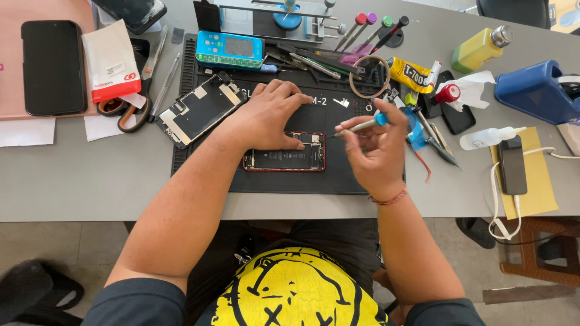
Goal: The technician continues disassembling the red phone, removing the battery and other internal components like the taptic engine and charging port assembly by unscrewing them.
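Here the right hand [377, 151] pinches a screwdriver [361, 125] pointing left; the left hand [269, 115] presses the crosswise opened phone [284, 159].

A phone repair workbench: black work mat [338, 175], precision screwdrivers [368, 27], opened phone [284, 159].

Left hand [269, 115] covers top edge of opened red phone [284, 159]; screwdriver [362, 125] tip too small to tell if it touches anything. Dark phone [130, 12] at 11 o'clock cut by top edge; blue machine [534, 90] at 2 o'clock cut by right edge. Tiny parts on black mat [338, 175] unreadable
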